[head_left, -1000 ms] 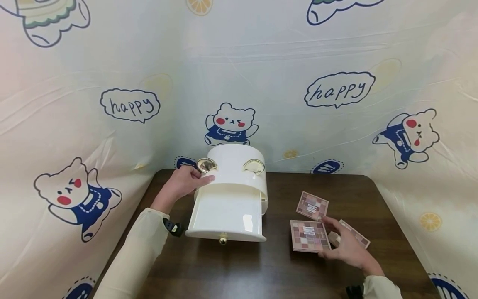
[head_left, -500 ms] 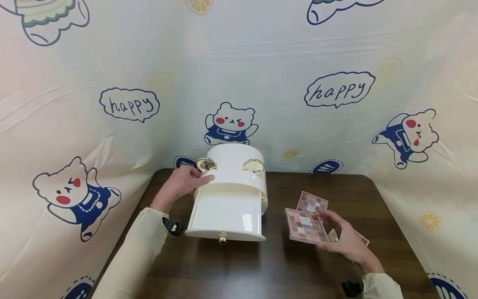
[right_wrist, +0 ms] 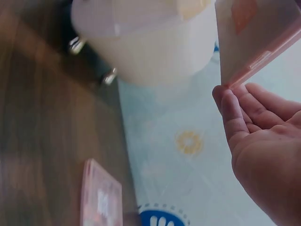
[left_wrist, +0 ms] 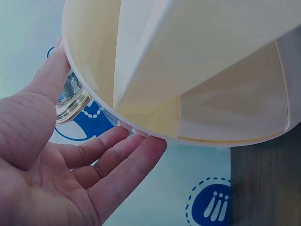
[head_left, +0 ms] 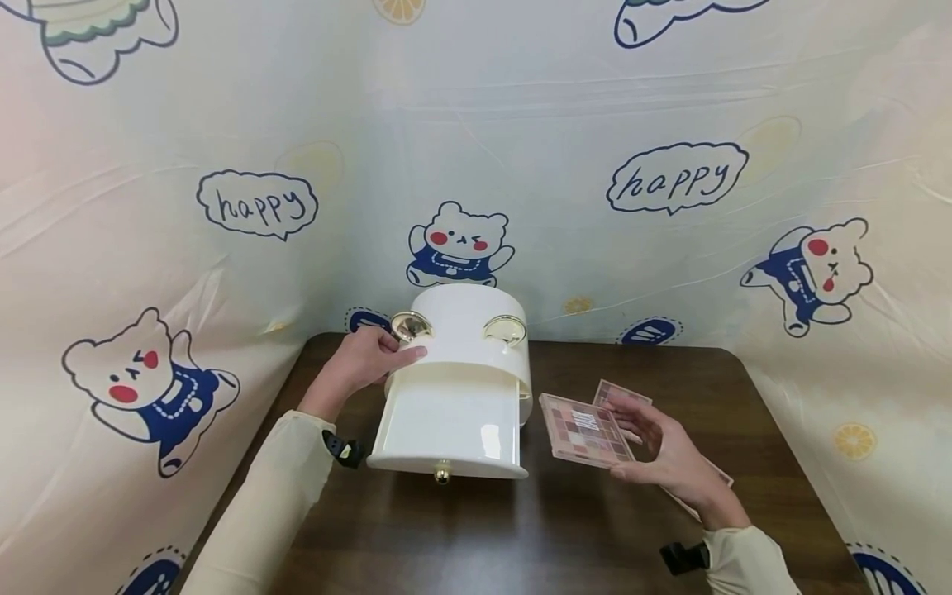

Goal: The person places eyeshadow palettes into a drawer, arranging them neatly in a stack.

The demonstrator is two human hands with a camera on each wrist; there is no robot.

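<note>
A white rounded storage box (head_left: 468,322) with gold-rimmed round eyes stands at the back of the table. Its drawer (head_left: 449,413) is pulled out and shows a bare white inside; a gold knob (head_left: 442,475) sits on its front. My left hand (head_left: 364,359) grips the box's left front edge, thumb on top and fingers against the side in the left wrist view. Off to the right, my right hand (head_left: 673,459) pinches a pink checked eyeshadow palette (head_left: 583,430) by its near right corner, raised and tilted above the table. Its underside (right_wrist: 263,28) shows in the right wrist view.
A second palette (head_left: 625,390) lies behind the right hand, partly covered. Another flat palette (head_left: 719,473) lies mostly hidden beneath that hand. The dark wooden table (head_left: 587,545) meets a printed cloth backdrop (head_left: 558,231) on its far side.
My right hand has lifted the eyeshadow palette off the table and carried it left toward the drawer. The left hand stays on the box.
</note>
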